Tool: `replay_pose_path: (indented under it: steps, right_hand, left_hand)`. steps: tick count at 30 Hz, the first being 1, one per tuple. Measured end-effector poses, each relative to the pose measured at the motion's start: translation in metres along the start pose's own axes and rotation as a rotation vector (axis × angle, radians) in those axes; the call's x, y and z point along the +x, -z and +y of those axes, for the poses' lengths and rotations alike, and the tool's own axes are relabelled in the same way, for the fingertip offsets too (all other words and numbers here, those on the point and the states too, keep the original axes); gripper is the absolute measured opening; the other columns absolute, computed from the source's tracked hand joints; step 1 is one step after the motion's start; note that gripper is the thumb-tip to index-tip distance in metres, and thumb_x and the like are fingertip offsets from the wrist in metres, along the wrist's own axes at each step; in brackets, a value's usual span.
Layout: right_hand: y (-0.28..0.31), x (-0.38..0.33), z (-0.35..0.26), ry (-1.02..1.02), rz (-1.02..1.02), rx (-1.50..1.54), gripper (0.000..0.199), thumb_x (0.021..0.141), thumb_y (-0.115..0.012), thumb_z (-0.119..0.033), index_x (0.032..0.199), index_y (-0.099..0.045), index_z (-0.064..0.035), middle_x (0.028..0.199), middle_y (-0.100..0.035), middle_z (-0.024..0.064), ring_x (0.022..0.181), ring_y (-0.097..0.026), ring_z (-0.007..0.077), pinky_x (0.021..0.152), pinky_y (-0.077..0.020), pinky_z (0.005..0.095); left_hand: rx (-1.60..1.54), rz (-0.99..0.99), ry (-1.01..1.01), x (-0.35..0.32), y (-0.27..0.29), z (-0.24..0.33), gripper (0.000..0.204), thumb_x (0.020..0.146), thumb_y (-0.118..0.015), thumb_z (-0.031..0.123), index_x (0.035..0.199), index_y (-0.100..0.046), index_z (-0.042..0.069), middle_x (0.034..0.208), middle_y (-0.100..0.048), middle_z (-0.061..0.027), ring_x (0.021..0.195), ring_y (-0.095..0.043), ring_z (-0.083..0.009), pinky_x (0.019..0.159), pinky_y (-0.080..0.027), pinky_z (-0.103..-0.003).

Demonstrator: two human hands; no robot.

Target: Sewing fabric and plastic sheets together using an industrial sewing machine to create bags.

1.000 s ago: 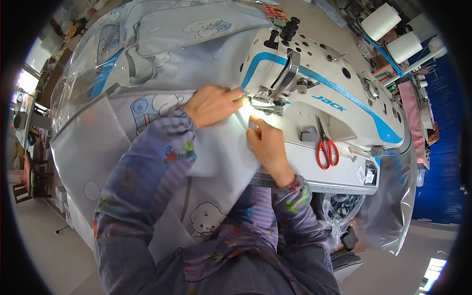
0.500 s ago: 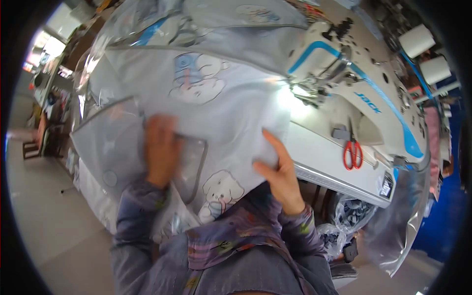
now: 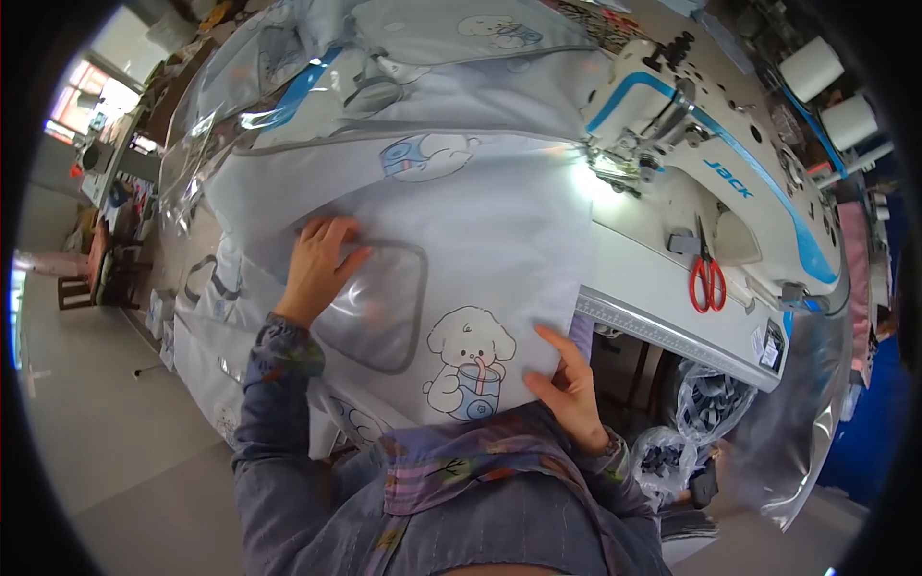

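A pale grey-white sheet of fabric (image 3: 499, 240) with printed puppies spreads from my lap up to a sewing machine (image 3: 706, 158). My left hand (image 3: 320, 269) rests on it with fingers loosely bent and apart, by the upper left corner of a clear window (image 3: 379, 302) bound in grey. At the right edge of the sheet is my right hand (image 3: 571, 389), thumb and forefinger spread; its other fingers are partly hidden. A printed puppy with a cup (image 3: 469, 365) lies between the hands. The sheet's far bound edge reaches the lit needle area (image 3: 615, 173).
Red-handled scissors (image 3: 708, 278) lie on the machine bed beside a small grey block (image 3: 684, 244). White thread cones (image 3: 812, 67) stand at the far right. Clear bags of dark pieces (image 3: 713, 398) hang below the table. More clear sheeting and fabric (image 3: 279, 106) heap up at the back left.
The sheet has shifted right, and its far printed part has folded over more. The clear flap left of my left hand has gone from its place, baring more of the window. Both hands moved slightly.
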State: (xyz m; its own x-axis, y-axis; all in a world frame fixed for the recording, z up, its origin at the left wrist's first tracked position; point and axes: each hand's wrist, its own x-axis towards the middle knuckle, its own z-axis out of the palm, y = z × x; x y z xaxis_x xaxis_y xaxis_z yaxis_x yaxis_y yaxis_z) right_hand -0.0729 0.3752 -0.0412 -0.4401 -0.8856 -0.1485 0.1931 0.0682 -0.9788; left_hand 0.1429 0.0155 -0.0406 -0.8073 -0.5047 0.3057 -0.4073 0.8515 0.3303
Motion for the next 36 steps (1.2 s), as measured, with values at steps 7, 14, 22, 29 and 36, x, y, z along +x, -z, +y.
replay_pose_path:
  steps: [7, 14, 22, 29, 36]
  right_hand:
    - [0.032, 0.057, -0.052, 0.083, 0.11, -0.115, 0.053, 0.103, -0.055, -0.011, 0.153, -0.038, -0.005, 0.103, -0.063, 0.0058, 0.076, -0.052, 0.0081, 0.07, -0.0434, 0.0228]
    - [0.079, 0.187, -0.04, 0.173, 0.308, -0.581, 0.043, 0.097, -0.06, -0.011, 0.137, -0.055, 0.0022, 0.081, -0.065, 0.0094, 0.065, -0.061, 0.0154, 0.06, -0.0504, 0.0322]
    - [0.078, 0.188, -0.048, 0.227, 0.339, -0.682, 0.045, 0.093, -0.063, -0.012, 0.135, -0.057, 0.0027, 0.074, -0.065, 0.0103, 0.057, -0.059, 0.016, 0.056, -0.0489, 0.0314]
    - [0.079, 0.178, -0.046, 0.201, 0.324, -0.665, 0.046, 0.093, -0.066, -0.013, 0.135, -0.058, 0.0027, 0.076, -0.067, 0.0097, 0.059, -0.059, 0.013, 0.056, -0.0485, 0.029]
    - [0.075, 0.172, -0.049, 0.158, 0.287, -0.636, 0.045, 0.093, -0.066, -0.012, 0.135, -0.058, 0.0031, 0.078, -0.068, 0.0111, 0.059, -0.059, 0.0131, 0.057, -0.0492, 0.029]
  left_hand:
    - [0.16, -0.308, 0.308, 0.004, 0.061, -0.016, 0.029, 0.088, -0.073, 0.025, 0.075, -0.06, 0.004, 0.071, -0.061, -0.0143, 0.07, -0.059, -0.0385, 0.075, -0.046, -0.043]
    - [0.281, 0.123, 0.083, 0.031, 0.091, 0.018, 0.03, 0.083, -0.08, 0.022, 0.078, -0.059, 0.001, 0.076, -0.062, -0.0154, 0.072, -0.058, -0.0375, 0.068, -0.043, -0.045]
    - [0.372, 0.191, -0.056, 0.058, 0.092, 0.033, 0.029, 0.084, -0.079, 0.021, 0.076, -0.058, 0.003, 0.073, -0.057, -0.0124, 0.07, -0.055, -0.0355, 0.067, -0.042, -0.044]
    - [0.376, 0.233, -0.086, 0.083, 0.086, 0.036, 0.033, 0.084, -0.078, 0.021, 0.072, -0.054, 0.002, 0.069, -0.055, -0.0103, 0.068, -0.055, -0.0324, 0.066, -0.042, -0.043]
    - [0.423, 0.275, -0.142, 0.123, 0.07, 0.017, 0.031, 0.086, -0.076, 0.026, 0.074, -0.056, 0.005, 0.072, -0.058, -0.0087, 0.072, -0.058, -0.0315, 0.067, -0.043, -0.043]
